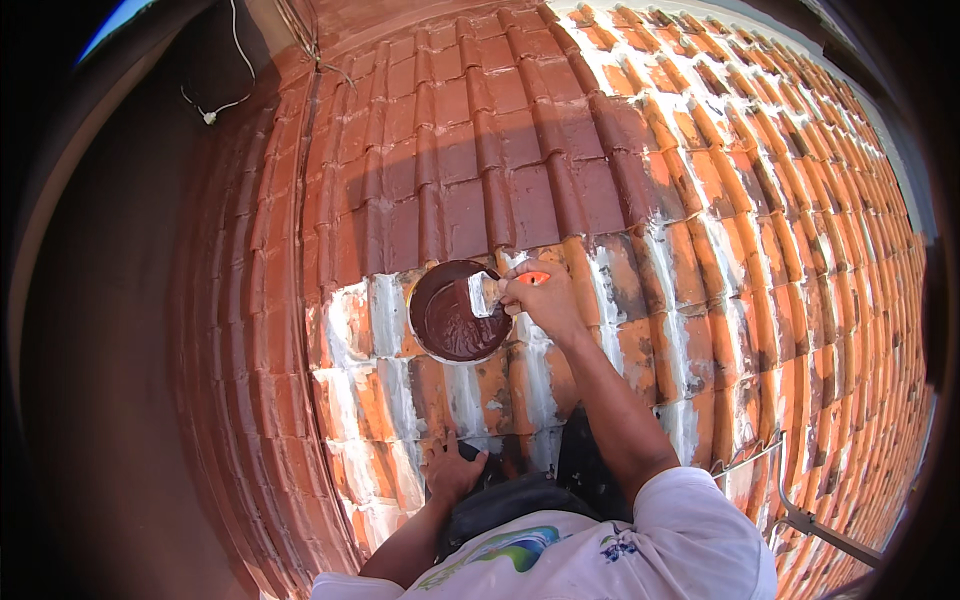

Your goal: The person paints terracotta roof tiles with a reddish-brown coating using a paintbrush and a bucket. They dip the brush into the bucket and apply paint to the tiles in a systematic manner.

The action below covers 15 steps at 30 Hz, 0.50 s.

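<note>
My right hand [546, 298] grips a paintbrush [484, 295] by its orange handle. The brush's bristle end is over the open bucket [409, 319], which holds dark red-brown paint [461, 330]. Whether the bristles touch the paint I cannot tell. Around the bucket are bare orange roof tiles [431, 379] with white-grey coating along their joints. My left hand [452, 469] rests with fingers spread by my dark-clothed knee, holding nothing. Beyond the bucket the tiles [465, 210] are coated glossy red-brown.
A dark wall [112, 315] runs along the left, with a white cable [251, 79] hanging at its top. Uncoated tiles [795, 300] with white patches spread to the right. A metal bracket [799, 517] stands at the lower right.
</note>
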Available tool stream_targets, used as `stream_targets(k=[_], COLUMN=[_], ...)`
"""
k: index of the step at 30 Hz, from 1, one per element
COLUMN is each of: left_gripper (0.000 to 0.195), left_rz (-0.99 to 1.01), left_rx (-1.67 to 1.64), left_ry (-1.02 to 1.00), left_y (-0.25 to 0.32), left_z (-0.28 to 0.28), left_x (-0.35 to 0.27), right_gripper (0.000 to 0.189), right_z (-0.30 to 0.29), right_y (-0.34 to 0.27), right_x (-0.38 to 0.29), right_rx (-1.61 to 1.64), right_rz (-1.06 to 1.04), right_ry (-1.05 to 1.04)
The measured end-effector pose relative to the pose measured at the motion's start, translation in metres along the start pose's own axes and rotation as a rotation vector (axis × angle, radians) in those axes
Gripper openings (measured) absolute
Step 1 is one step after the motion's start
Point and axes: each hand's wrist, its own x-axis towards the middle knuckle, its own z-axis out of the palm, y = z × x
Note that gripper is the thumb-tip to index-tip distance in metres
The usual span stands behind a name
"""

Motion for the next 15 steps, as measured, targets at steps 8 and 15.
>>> stream_targets(k=[8,15], left_gripper=[0.096,0.096], left_rz=[0.031,0.018], left_rx=[0.042,0.084], left_ry=[0.033,-0.010], left_y=[-0.003,-0.006], left_z=[0.015,0.018], left_x=[0.011,0.019], right_gripper=[0.030,0.016], right_z=[-0.187,-0.333], right_y=[0.014,0.050], right_x=[0.009,0.126], right_rx=[0.588,-0.063], right_rz=[-0.286,-0.331], right_ry=[0.388,0.892])
